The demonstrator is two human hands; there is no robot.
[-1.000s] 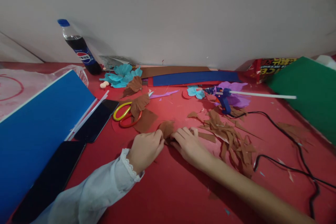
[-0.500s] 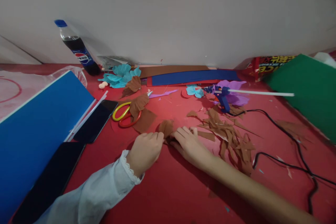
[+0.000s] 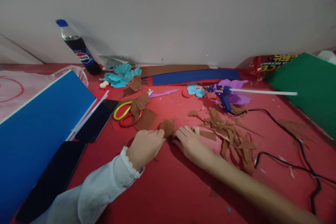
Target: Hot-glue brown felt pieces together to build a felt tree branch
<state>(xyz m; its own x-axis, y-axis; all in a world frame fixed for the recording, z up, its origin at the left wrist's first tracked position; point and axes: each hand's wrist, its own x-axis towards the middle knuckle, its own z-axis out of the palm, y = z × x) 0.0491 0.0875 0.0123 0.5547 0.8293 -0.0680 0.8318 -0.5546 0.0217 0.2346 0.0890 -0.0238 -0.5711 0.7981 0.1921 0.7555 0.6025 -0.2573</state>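
A small piece of brown crepe paper [image 3: 167, 127] is held between my two hands over the red table. My left hand [image 3: 147, 147], in a pale lace-edged sleeve, pinches its left edge with curled fingers. From the other side my right hand [image 3: 193, 146] grips the lower right edge, its fingertips partly hidden. Just left of the hands lie scissors [image 3: 131, 121] with yellow and red handles, and brown petal-shaped paper [image 3: 140, 103] covers part of them. A square brown sheet [image 3: 148, 119] rests beside the scissors. Brown paper scraps [image 3: 231, 134] are heaped to the right.
A blue glue gun [image 3: 223, 98] with a long white stick lies at right, its black cord [image 3: 291, 134] trailing. Blue paper flowers [image 3: 120, 76] and a cola bottle [image 3: 83, 51] stand behind. Two phones [image 3: 97, 120] lie left by a blue board [image 3: 39, 129]; a green board [image 3: 307, 91] is at right.
My hands stay on the brown crepe paper, with a slightly wider gap between them now. The whole view has shifted a little; the other things lie as before.
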